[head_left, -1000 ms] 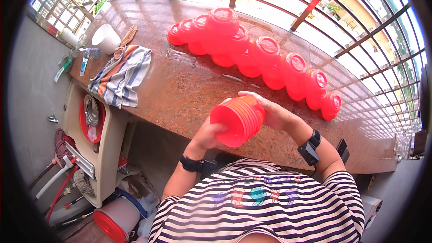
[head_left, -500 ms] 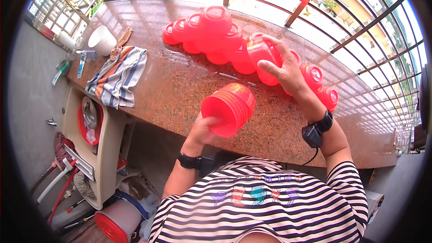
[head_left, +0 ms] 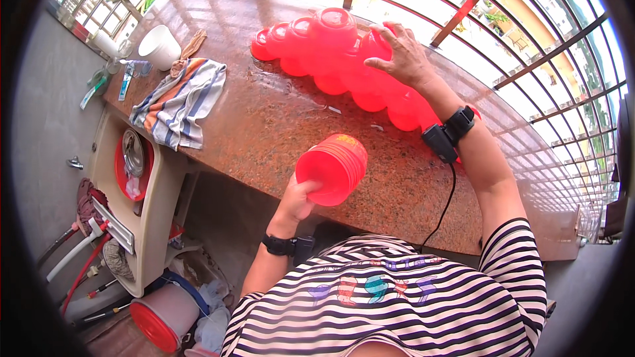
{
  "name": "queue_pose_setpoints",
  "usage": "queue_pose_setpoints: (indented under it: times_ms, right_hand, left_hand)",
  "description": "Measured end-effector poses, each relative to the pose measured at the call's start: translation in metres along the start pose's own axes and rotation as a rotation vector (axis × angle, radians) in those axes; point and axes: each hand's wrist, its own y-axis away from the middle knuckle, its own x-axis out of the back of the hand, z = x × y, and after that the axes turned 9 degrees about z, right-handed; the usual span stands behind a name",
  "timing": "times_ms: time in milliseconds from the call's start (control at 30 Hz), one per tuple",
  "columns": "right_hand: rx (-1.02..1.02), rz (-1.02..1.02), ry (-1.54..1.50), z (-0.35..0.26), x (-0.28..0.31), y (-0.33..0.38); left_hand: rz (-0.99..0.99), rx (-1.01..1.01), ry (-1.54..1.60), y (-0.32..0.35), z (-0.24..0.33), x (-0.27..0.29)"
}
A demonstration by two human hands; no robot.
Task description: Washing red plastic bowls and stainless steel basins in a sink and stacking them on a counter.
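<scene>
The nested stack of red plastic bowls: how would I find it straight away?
Find the long, speckled reddish-brown stone counter, then its near edge. There, the person's left hand holds the nested stack of red plastic bowls, tilted sideways. Unlike the upturned red plastic bowls piled behind, it shows its open mouth.

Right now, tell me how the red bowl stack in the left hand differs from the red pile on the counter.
The held stack tilts in the left hand, opening showing; the counter pile rests bases up. The held stack is compact; the counter pile is larger, spreading in a long row. Both are red.
</scene>
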Motion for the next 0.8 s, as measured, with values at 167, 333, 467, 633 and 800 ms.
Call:
queue_pose_setpoints:
  times_ms: [167,333,467,633,800]
  right_hand:
    - [0.021,0.036,0.013,0.002,-0.002,0.005]
    - [0.119,0.314,-0.179,-0.032,0.037,0.045]
    - [-0.111,0.152,-0.538,-0.064,0.041,0.136]
    - [-0.967,-0.444,-1.819,-0.066,0.035,0.202]
    - [-0.964,-0.315,-1.76,-0.057,0.049,0.207]
  left_hand:
    - [0.004,0.007,0.0,-0.001,-0.001,-0.001]
    - [-0.021,0.04,-0.005,0.0,0.002,-0.007]
    - [-0.107,0.081,-0.041,-0.002,0.006,-0.027]
    - [-0.239,0.158,-0.102,-0.01,0.002,-0.057]
    - [-0.271,0.188,-0.117,-0.018,-0.013,-0.075]
